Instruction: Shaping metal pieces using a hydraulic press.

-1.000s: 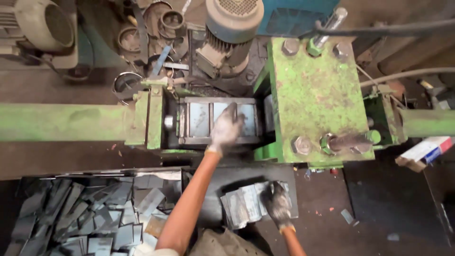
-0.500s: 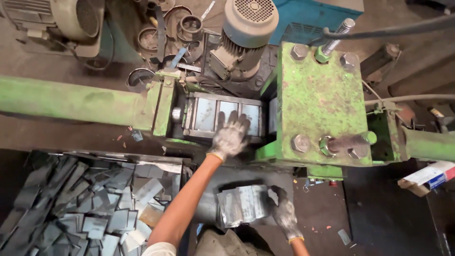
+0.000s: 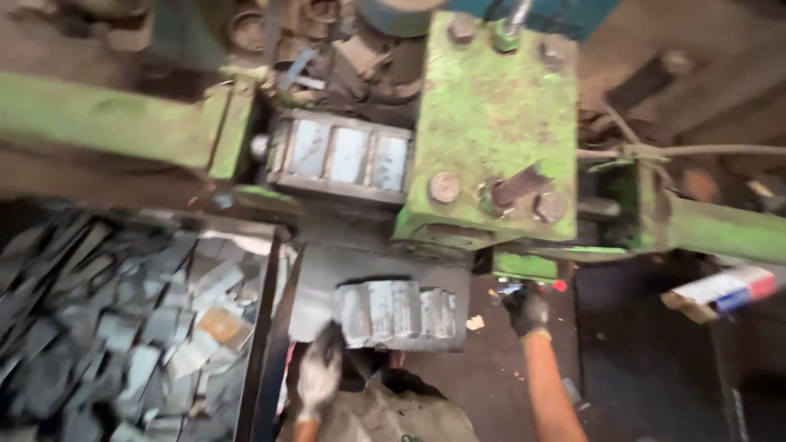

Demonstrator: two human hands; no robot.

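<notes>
The metal stack [image 3: 397, 311] lies on the dark shelf [image 3: 315, 286] just under the green press [image 3: 491, 123], four bright pieces side by side as far as the blur lets me count. The left hand [image 3: 319, 372], gloved, has dropped back from the press slot [image 3: 344, 155] and now sits at the stack's near-left corner, fingers curled, whether gripping I cannot tell. That leaves three blanks in the slot, while the right hand [image 3: 526, 311], in a dark glove, hangs clenched just right of the stack, holding nothing visible; a bin of scrap plates [image 3: 123, 327] lies left.

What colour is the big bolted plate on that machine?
Light green, chipped and rust-spotted: the bolted plate shows clearly in the head view, above both gloved hands.
</notes>
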